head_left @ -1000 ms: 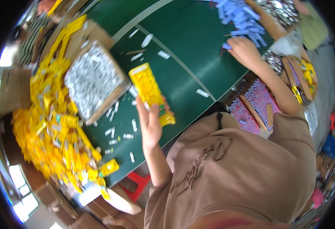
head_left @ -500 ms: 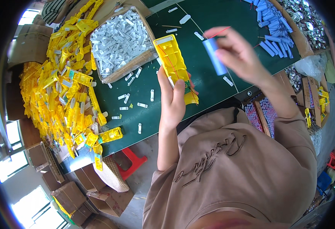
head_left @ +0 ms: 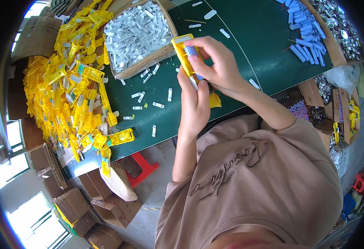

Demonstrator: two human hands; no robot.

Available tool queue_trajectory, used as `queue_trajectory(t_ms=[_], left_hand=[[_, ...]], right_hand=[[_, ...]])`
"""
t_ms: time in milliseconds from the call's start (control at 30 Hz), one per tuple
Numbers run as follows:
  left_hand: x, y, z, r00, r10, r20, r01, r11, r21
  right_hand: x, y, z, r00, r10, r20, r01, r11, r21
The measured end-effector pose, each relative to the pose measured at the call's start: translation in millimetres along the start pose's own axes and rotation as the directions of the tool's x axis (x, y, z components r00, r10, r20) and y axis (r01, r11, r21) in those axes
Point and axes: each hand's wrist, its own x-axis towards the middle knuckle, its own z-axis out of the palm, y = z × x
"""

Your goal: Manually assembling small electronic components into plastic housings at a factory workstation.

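My left hand is wrapped round the lower part of a long yellow plastic housing, its open side facing up. My right hand presses a blue cylindrical battery cell down inside that housing, thumb and fingers on the cell. Most of the cell's middle is hidden behind the right fingers. A yellow end of the housing shows below my hands. Small white plastic pieces lie scattered on the green table to the left of my hands.
A cardboard box full of white pieces stands at the back left. Beside it is a heap of yellow housings. Blue cells with wires are piled at the far right, near shiny metal parts. A red stool stands below the table edge.
My right hand has moved left with the blue battery cell and brought it into the yellow housing. My left hand still holds the housing, shifted slightly. The whole view has turned a little.
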Motion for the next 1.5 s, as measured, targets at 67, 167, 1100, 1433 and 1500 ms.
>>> queue_trajectory(t_ms=[67,167,1100,1433,1500], left_hand=[[1.9,-0.2,-0.5,1.000,-0.028,0.006,0.028,1.000,0.001],[3.5,-2.7,-0.4,0.998,-0.056,-0.028,0.055,0.998,-0.029],[18.4,-1.4,-19.0,0.990,0.007,-0.143,0.013,0.990,0.140],[13.1,-20.1,-41.0,0.991,-0.073,-0.112,0.054,0.985,-0.162],[10.7,-11.8,-42.1,0.991,-0.070,-0.118,0.047,0.982,-0.184]], right_hand=[[-1.4,11.5,3.7,0.998,-0.037,-0.048,0.036,0.999,-0.032],[2.5,15.7,10.4,0.994,-0.049,-0.094,0.054,0.998,0.044],[33.5,-7.8,11.4,0.983,0.006,0.185,-0.014,0.999,0.039],[54.2,6.5,-15.4,0.992,-0.033,0.125,-0.019,0.918,0.395],[68.4,-15.0,-34.6,0.941,0.171,0.292,-0.188,0.982,0.030]])
